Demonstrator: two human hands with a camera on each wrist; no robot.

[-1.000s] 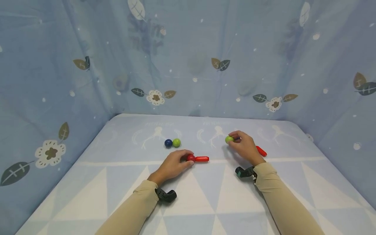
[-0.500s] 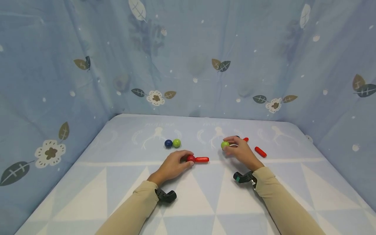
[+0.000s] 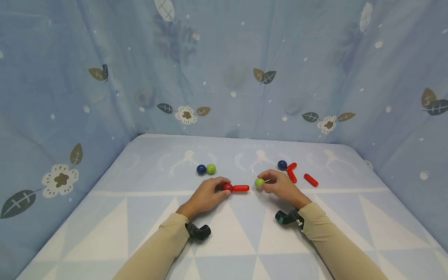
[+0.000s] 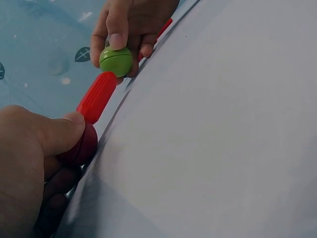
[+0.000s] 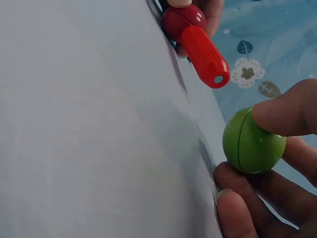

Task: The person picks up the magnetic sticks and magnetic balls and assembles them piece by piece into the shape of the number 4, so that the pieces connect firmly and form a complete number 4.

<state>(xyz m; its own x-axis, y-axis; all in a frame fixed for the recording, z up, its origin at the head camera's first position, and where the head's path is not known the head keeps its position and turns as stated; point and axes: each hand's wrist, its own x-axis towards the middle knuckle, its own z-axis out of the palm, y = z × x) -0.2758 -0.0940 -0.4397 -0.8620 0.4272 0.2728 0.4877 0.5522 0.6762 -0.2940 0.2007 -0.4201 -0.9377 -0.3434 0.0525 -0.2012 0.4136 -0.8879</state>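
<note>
Green ball (image 3: 259,183), pinched between your right hand's (image 3: 280,188) thumb and fingers, sits just right of the red stick (image 3: 241,188) joined to a red ball (image 3: 227,187), which your left hand (image 3: 209,194) grips. Beyond lie a blue ball (image 3: 201,169) touching a second green ball (image 3: 211,168) and, farther right, another blue ball (image 3: 282,165) with two red sticks (image 3: 292,176) beside a loose third stick (image 3: 311,180). Lettering (image 3: 190,147) on the tablecloth (image 3: 227,241) is too faint to read. Only your right wrist view reveals the hole (image 5: 218,79) in the stick's tip; from the left wrist, stick and ball overlap
</note>
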